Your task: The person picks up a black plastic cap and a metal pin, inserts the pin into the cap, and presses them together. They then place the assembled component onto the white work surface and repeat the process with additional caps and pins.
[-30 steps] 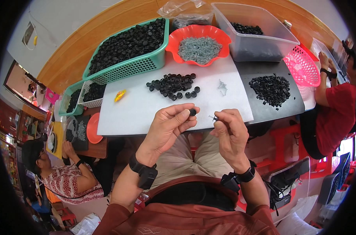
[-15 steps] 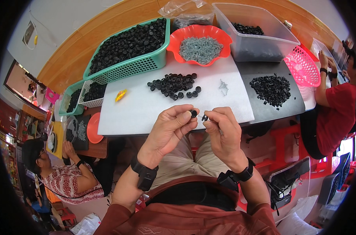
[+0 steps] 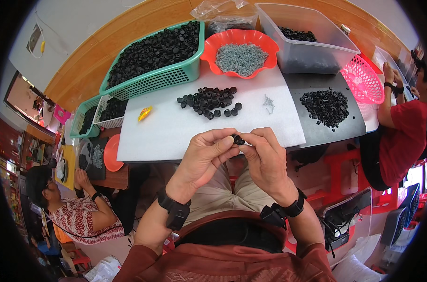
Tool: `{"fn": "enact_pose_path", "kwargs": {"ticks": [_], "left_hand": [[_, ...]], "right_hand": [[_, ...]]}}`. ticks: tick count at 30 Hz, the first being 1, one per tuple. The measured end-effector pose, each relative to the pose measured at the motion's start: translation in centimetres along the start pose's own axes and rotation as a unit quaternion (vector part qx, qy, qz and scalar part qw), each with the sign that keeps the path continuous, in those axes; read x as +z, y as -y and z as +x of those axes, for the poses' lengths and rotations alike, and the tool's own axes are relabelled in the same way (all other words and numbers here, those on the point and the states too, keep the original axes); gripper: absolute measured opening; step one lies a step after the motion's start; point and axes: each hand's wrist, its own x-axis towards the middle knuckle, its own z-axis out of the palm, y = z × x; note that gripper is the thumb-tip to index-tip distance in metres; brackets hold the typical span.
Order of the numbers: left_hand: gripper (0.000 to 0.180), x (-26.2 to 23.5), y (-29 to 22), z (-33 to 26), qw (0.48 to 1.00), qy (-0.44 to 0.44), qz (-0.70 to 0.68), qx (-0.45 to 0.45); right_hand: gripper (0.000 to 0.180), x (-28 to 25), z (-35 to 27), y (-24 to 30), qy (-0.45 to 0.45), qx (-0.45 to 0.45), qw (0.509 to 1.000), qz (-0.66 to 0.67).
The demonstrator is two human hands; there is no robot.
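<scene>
My left hand [image 3: 206, 152] pinches a small round black plastic cap [image 3: 235, 137] between thumb and fingers, just past the table's near edge. The fingers of my right hand [image 3: 266, 157] are closed on a smaller black plastic piece [image 3: 242, 141], pressed against the cap. Fingertips hide most of both parts, and the screw is out of sight now. Beyond my hands, a loose cluster of black caps [image 3: 209, 101] lies on the white foam sheet [image 3: 166, 136]. A few silvery screws [image 3: 268, 104] lie to its right.
Behind stand a green basket of black caps [image 3: 187, 70], a red scalloped bowl [image 3: 270, 51] of screws and a clear bin [image 3: 312, 54]. Small black pieces [image 3: 324, 108] are heaped on a dark board at right. A yellow packet [image 3: 145, 113] lies left. Co-workers sit on both sides.
My right hand has moved slightly left, bringing its small black piece up against the cap in my left hand. The gap and thin screw visible between them before no longer show.
</scene>
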Motion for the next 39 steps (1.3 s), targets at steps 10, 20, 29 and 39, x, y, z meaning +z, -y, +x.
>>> {"fn": "enact_pose_path", "kwargs": {"ticks": [10, 20, 29, 39], "left_hand": [[0.022, 0.2, 0.4, -0.2, 1.0, 0.012, 0.014, 0.006], [0.019, 0.9, 0.8, -0.5, 1.0, -0.012, 0.008, -0.002], [0.021, 1.0, 1.3, -0.7, 1.0, -0.011, 0.014, -0.001], [0.022, 1.1, 2.0, -0.8, 1.0, -0.013, 0.018, 0.004]], "right_hand": [[0.028, 0.2, -0.3, -0.4, -0.015, 0.02, 0.999, 0.044], [0.026, -0.2, -0.7, -0.5, -0.043, 0.01, 0.996, 0.075], [0.026, -0.1, -1.1, -0.8, -0.063, -0.042, 0.997, 0.031], [0.033, 0.2, -1.5, -1.4, -0.075, -0.095, 0.993, 0.017]]}}
